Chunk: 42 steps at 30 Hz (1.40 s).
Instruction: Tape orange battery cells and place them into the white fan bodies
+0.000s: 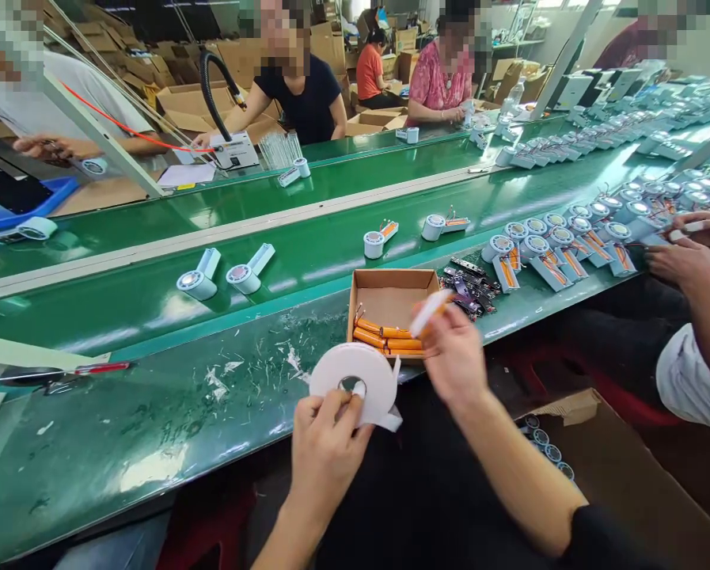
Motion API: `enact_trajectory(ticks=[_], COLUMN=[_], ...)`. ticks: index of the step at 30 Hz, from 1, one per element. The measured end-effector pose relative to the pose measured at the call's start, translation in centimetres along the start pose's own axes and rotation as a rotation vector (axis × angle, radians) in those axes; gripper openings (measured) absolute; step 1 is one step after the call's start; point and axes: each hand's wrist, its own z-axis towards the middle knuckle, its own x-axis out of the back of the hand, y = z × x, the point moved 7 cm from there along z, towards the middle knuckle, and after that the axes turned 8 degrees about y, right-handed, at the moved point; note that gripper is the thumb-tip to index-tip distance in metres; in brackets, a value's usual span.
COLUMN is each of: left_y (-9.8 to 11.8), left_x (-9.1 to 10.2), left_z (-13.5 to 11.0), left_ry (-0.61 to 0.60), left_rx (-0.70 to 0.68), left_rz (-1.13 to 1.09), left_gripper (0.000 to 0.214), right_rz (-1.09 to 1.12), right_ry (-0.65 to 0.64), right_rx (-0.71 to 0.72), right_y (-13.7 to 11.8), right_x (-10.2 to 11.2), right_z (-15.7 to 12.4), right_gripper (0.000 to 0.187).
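Observation:
My left hand [328,443] grips a roll of white tape [343,366] by its core and lower edge, just in front of the bench edge. A loose tape end [390,418] sticks out at the roll's lower right. Raised to the right, my right hand [457,356] is closed on an orange cylindrical battery [447,298], with a white strip [427,313] lying along it; part of the battery is hidden by the strip and fingers. Below and left of that hand sits a small cardboard box [395,279] with several orange wired batteries [370,336] in it.
Dark circuit boards [470,286] lie beside the box. Many pale-blue fan housings [536,247] crowd the right, near a co-worker's hands [687,249]. More housings ride the green belt [307,237]. Tape scraps [215,384] litter the bench. A carton [616,467] stands low right.

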Motion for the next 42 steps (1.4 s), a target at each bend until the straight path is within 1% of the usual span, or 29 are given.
enact_trajectory(ticks=[1,2,3,4,5,6,7,8,9,11,12,13,14,16,17,18,19,21,23,25,27,29,31,33,35,37,40,42], left_y=[-2.2,-4.9,-7.9,-10.9,-13.7,-16.1,-18.2,-19.8,-21.0,-22.2,-22.5,-23.0,-23.7,-25.0,-25.3,-25.2,-24.6,-22.5,-19.7,-17.0,-15.0,-13.8,-13.4,-13.3,-13.4,-13.6,-13.9,-14.0], left_x=[0.0,0.1,0.2,0.2,0.3,0.2,0.1,-0.2,-0.6,-1.8,-2.7,-3.8,-5.0,-7.3,-8.2,-9.1,-9.8,-11.2,-12.5,-13.9,-15.4,-16.7,-17.9,-18.8,-19.3,-19.4,-19.0,-18.8], left_z=[-0.5,-1.0,-1.3,-1.5,-1.3,-0.6,0.5,2.2,4.5,10.0,13.0,15.7,18.1,21.8,23.2,24.3,25.2,26.2,26.4,26.0,25.7,25.9,26.6,27.5,28.5,29.1,29.4,29.3], left_ry=[-0.049,-0.110,-0.179,-0.246,-0.295,-0.318,-0.311,-0.274,-0.214,-0.097,-0.075,-0.102,-0.161,-0.306,-0.363,-0.398,-0.411,-0.414,-0.406,-0.437,-0.498,-0.543,-0.564,-0.586,-0.622,-0.661,-0.687,-0.682], left_rx=[0.039,0.084,0.134,0.184,0.240,0.300,0.360,0.411,0.438,0.418,0.393,0.399,0.422,0.457,0.443,0.400,0.332,0.164,0.004,-0.120,-0.197,-0.210,-0.166,-0.102,-0.056,-0.038,-0.032,-0.024], left_rz=[0.033,0.073,0.099,0.094,0.061,0.016,-0.019,-0.024,0.006,0.151,0.238,0.314,0.364,0.391,0.372,0.340,0.302,0.214,0.123,0.047,0.001,-0.006,0.018,0.047,0.052,0.024,-0.055,-0.110], left_gripper=[0.021,0.023,0.028,0.033,0.037,0.039,0.041,0.044,0.046,0.049,0.051,0.055,0.058,0.056,0.052,0.046,0.041,0.039,0.040,0.034,0.022,0.013,0.011,0.010,0.009,0.013,0.018,0.017], right_rz=[0.018,0.036,0.038,0.020,-0.012,-0.054,-0.098,-0.134,-0.157,-0.163,-0.160,-0.161,-0.167,-0.192,-0.208,-0.227,-0.248,-0.290,-0.316,-0.340,-0.368,-0.400,-0.453,-0.576,-0.750,-0.929,-1.215,-1.359], right_ry=[0.033,0.066,0.084,0.079,0.066,0.046,0.022,0.003,-0.016,-0.057,-0.078,-0.098,-0.117,-0.139,-0.140,-0.135,-0.122,-0.087,-0.080,-0.111,-0.190,-0.300,-0.422,-0.515,-0.582,-0.639,-0.731,-0.780], right_rx=[0.141,0.276,0.368,0.402,0.412,0.400,0.379,0.359,0.338,0.285,0.257,0.235,0.225,0.253,0.288,0.328,0.371,0.443,0.475,0.461,0.417,0.377,0.360,0.384,0.458,0.542,0.630,0.655], right_y=[-3.1,-6.1,-8.7,-10.5,-11.7,-12.1,-12.0,-11.4,-10.4,-8.0,-6.9,-6.0,-5.4,-5.7,-6.3,-7.2,-8.1,-9.8,-10.4,-9.8,-8.2,-6.0,-3.5,-0.8,1.8,4.4,7.7,9.3], right_x=[1.4,2.8,4.1,4.9,5.5,5.8,5.7,5.4,4.8,3.4,2.7,2.0,1.6,1.6,1.9,2.4,3.0,3.7,3.1,1.1,-1.9,-5.2,-8.1,-10.2,-11.7,-12.7,-13.6,-13.8], right_z=[1.7,3.2,4.6,5.7,6.6,7.0,7.2,7.0,6.6,5.7,5.2,4.9,4.7,4.6,4.7,4.9,5.3,6.2,7.3,8.7,10.2,11.7,13.3,15.2,17.1,19.0,21.1,21.9], right_gripper=[0.031,0.032,0.034,0.038,0.041,0.044,0.047,0.051,0.053,0.055,0.054,0.051,0.048,0.047,0.049,0.051,0.052,0.052,0.050,0.051,0.054,0.054,0.051,0.047,0.040,0.034,0.027,0.027])
